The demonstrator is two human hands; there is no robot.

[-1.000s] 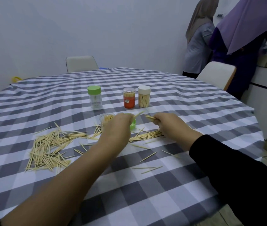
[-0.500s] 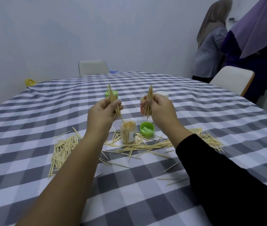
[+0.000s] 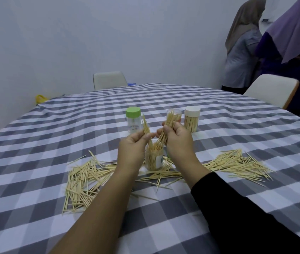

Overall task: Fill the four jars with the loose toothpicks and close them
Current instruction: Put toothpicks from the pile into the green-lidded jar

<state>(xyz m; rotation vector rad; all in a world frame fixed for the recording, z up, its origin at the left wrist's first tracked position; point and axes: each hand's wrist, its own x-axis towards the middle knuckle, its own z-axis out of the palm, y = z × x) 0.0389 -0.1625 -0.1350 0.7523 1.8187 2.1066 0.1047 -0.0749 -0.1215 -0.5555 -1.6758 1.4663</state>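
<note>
Two bundles: lowering from mid-air into open jar.
Left hand: pinching few toothpicks.
Right hand: gripping thicker bunch.
Meaning: filling advancing; piles remaining.

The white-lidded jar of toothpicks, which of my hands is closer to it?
Right. Your right hand is just in front-left of the white-lidded jar; your left hand is farther left, past the open jar.

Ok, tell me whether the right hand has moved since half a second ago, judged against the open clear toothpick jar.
Yes. The right hand has dropped closer to the open clear jar, its toothpick bundle tips now entering the mouth.
</note>
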